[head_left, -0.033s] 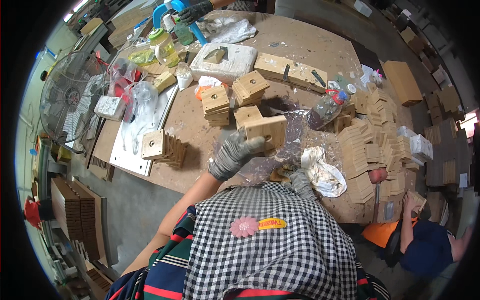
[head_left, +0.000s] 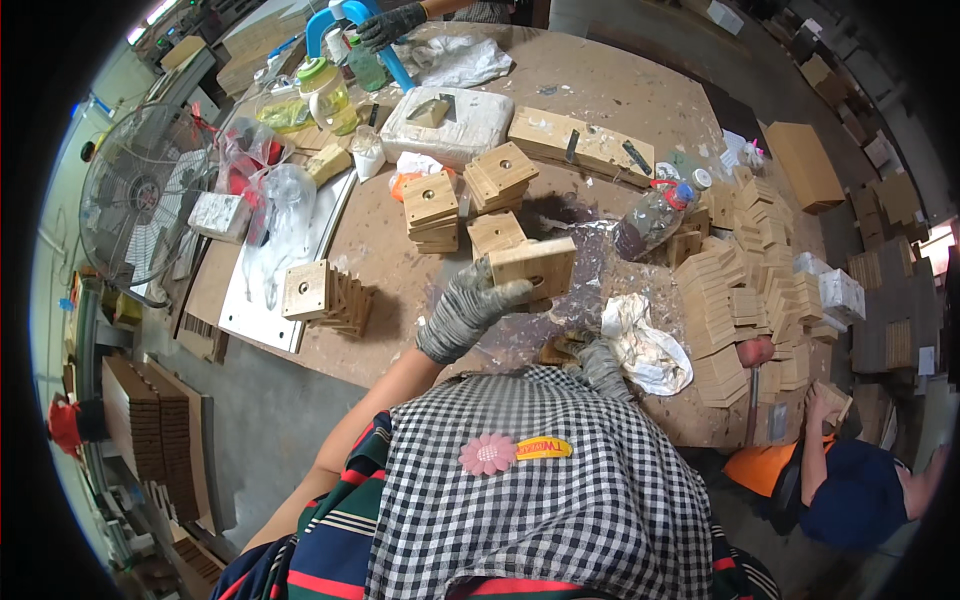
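Note:
My left hand [head_left: 465, 312], in a grey glove, is closed on the left end of a wooden block [head_left: 535, 258]. The block is tilted above the table, with a round hole in the face toward me. Just behind it sits another holed wooden block [head_left: 494, 229]. Low by the table's near edge, my gloved right hand [head_left: 600, 366] is partly hidden by the checked apron. Its fingers curl at a small brownish thing [head_left: 556, 349] that I cannot make out. A stained white cloth [head_left: 645, 345] lies beside this hand.
Stacks of holed blocks [head_left: 430, 205] stand ahead, with another stack [head_left: 310, 290] at left. Many wooden pieces [head_left: 715, 320] crowd the right, near a plastic bottle [head_left: 645, 225]. A fan [head_left: 145, 195] stands left. Another person's gloved hand [head_left: 390, 25] grips a blue frame; a person [head_left: 850, 480] is lower right.
The block in my left hand has tipped slightly, showing more of its upper edge. My right hand has shifted very little.

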